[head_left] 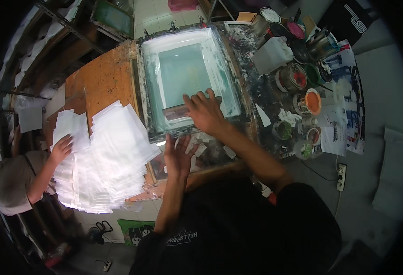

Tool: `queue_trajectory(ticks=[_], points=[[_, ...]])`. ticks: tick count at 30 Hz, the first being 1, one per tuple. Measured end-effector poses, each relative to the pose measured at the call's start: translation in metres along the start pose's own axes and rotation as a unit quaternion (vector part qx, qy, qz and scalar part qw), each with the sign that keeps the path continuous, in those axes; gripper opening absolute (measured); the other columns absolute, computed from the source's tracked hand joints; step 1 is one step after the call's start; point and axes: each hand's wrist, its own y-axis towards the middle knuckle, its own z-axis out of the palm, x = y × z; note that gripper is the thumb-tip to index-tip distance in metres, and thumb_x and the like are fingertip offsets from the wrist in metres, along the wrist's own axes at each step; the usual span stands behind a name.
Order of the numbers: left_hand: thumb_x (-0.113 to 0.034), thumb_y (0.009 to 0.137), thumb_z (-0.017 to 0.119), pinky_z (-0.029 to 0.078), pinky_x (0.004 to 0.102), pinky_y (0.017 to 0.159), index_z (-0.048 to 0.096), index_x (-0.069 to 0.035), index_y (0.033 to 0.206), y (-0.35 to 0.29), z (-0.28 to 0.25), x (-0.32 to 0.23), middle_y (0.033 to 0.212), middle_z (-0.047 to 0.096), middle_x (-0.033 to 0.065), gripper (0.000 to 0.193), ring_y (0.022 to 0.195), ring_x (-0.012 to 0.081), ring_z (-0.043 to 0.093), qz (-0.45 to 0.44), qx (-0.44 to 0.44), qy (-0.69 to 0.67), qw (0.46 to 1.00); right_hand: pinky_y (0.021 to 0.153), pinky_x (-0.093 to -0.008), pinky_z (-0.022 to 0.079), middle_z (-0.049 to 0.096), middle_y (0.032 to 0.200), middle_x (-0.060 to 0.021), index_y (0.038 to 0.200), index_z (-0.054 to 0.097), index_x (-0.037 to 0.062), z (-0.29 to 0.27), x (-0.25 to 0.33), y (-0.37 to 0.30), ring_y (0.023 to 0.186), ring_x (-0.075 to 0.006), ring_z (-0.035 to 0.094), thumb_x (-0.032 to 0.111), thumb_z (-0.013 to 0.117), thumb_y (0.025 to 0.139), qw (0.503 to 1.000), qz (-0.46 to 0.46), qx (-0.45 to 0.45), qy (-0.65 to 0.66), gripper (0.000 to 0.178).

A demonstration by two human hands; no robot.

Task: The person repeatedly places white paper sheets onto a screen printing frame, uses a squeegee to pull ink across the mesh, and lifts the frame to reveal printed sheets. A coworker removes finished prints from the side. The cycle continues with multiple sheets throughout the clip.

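My right hand point(204, 112) is closed on a squeegee point(176, 112), a flat bar lying across the near part of a printing screen point(149, 98). The screen has pale green mesh, with white ink smeared around its inner border. Just below the screen's near edge is my left hand point(178, 156), palm upward and fingers spread. Its fingertips reach that edge; whether they touch it I cannot tell. Left of the screen, thin white sheets point(119, 137) lie in overlapping stacks on a wooden table point(107, 87).
A co-worker's hand point(63, 147) is over the left sheets. On the right, an ink-stained bench holds a translucent jug point(273, 56), a tub of orange ink point(309, 101), a can with red ink point(293, 77) and several other cans. A power strip point(342, 177) hangs beside it.
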Motion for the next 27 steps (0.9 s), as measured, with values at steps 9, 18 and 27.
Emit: queue_trajectory(ticks=[9, 18, 27], points=[[-0.045, 0.1, 0.06, 0.018, 0.0662, 0.12, 0.006, 0.005, 0.16, 0.046, -0.029, 0.016, 0.155, 0.032, 0.0211, 0.095, 0.143, 0.0339, 0.039, -0.076, -0.07, -0.004, 0.995, 0.091, -0.0479, 0.034, 0.057, 0.102, -0.0097, 0.147, 0.052, 0.0151, 0.031, -0.007, -0.007, 0.101, -0.0265, 0.055, 0.005, 0.074, 0.081, 0.994, 0.018, 0.096, 0.051, 0.07], [-0.044, 0.107, 0.037, 0.022, 0.0667, 0.119, 0.004, -0.012, 0.166, 0.038, -0.006, 0.006, 0.17, 0.005, 0.0233, 0.075, 0.153, 0.0394, 0.026, -0.072, -0.069, 0.061, 0.993, 0.109, -0.0724, 0.024, 0.056, 0.097, -0.005, 0.145, 0.055, 0.0178, 0.077, -0.033, 0.021, 0.103, -0.0237, 0.057, 0.006, 0.073, 0.08, 1.0, 0.016, 0.001, 0.0, 0.068], [-0.05, 0.097, 0.065, 0.036, 0.0575, 0.108, 0.04, -0.004, 0.148, 0.049, -0.016, 0.015, 0.147, 0.04, 0.018, 0.073, 0.136, 0.0318, 0.044, -0.078, -0.119, 0.05, 0.989, 0.11, -0.0734, 0.023, 0.063, 0.106, -0.0058, 0.142, 0.057, 0.0204, 0.124, -0.129, 0.174, 0.109, -0.0257, 0.06, 0.007, 0.077, 0.08, 0.996, 0.059, -0.023, -0.055, 0.067]])
